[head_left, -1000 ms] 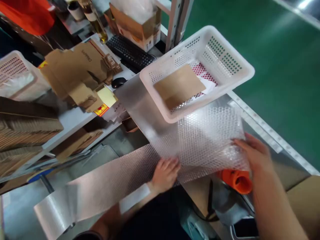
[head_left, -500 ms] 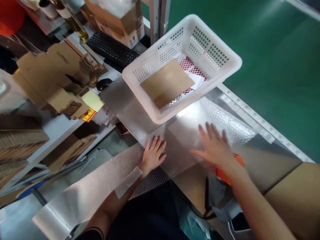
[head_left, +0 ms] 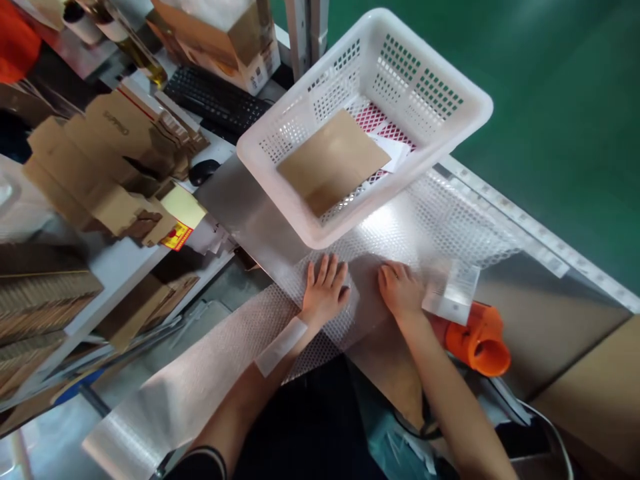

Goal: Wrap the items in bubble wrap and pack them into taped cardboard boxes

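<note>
My left hand (head_left: 326, 290) lies flat on a long sheet of clear bubble wrap (head_left: 360, 310), fingers stretched out and slightly apart. Close to its right, my right hand (head_left: 403, 290) rests on the wrap with its fingers curled down onto it; the fingertips are partly hidden. A strip of clear tape (head_left: 281, 345) is stuck across my left forearm. Just right of my right hand, an orange tape dispenser (head_left: 480, 340) sits at the table edge, and a shiny clear piece of film (head_left: 454, 290) stands up beside it.
A white plastic basket (head_left: 320, 233) holding a brown cardboard sheet (head_left: 335, 157) and white paper stands beyond my hands. To the left are flattened cartons (head_left: 107, 170), a keyboard (head_left: 215, 100) and a mouse (head_left: 204, 172). The wrap trails off the table at lower left.
My right hand has come down and leftward onto the bubble wrap, and its spread fingers have curled. My left hand has shifted slightly right. The orange dispenser now shows more fully.
</note>
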### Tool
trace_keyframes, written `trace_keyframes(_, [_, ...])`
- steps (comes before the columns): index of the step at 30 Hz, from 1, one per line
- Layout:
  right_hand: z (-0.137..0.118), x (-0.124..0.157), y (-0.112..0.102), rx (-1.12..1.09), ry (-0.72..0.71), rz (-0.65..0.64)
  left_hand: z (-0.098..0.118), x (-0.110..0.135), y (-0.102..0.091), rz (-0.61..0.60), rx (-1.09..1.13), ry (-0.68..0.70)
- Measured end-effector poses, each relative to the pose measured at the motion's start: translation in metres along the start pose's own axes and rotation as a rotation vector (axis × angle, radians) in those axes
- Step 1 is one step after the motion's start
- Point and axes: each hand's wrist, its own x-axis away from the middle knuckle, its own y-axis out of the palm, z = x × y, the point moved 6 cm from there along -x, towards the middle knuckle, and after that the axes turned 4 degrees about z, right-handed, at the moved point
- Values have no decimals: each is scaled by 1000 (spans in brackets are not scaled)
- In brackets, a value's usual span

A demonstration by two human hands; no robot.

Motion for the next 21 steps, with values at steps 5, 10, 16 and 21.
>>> trace_keyframes(5, [-2,-11,4,187,-6,-95,8,-10,1,31,48,-2])
trace_keyframes(10, [5,-18,-9,72,102,-132,3,-10,1,71,146,-27])
trace_keyframes(16, [-18,-21,-68,-92,70,49,-10,-2,9,308,309,-59])
trace_keyframes(21, [-79,-18,-58,-106,-49,-88,-18,14,9,562,476,-54])
